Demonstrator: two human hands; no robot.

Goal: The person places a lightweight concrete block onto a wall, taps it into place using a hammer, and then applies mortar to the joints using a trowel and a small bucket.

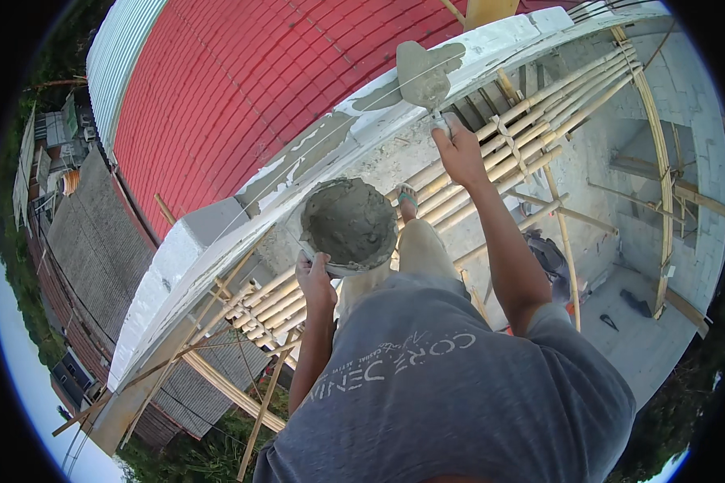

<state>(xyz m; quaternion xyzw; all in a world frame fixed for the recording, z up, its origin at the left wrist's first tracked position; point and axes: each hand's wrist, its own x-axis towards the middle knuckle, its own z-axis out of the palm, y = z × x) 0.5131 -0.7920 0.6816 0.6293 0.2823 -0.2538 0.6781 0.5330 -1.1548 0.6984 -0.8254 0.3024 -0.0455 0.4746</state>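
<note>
My left hand grips the near-left rim of a round bucket filled with wet grey mortar. Up and to the right, my right hand is closed round the handle of a trowel. The trowel's grey-coated blade lies over the top of a white block wall, where mortar is smeared beside it. Whether the blade touches the wall I cannot tell. More mortar is spread along the wall top to the left, with white patches showing through. A thin string runs along the wall.
Bamboo poles lashed together form the platform under me, with gaps between them. Beyond the wall slopes a red tiled roof. A raised white block stands on the wall at left. Far below at right lies a concrete floor.
</note>
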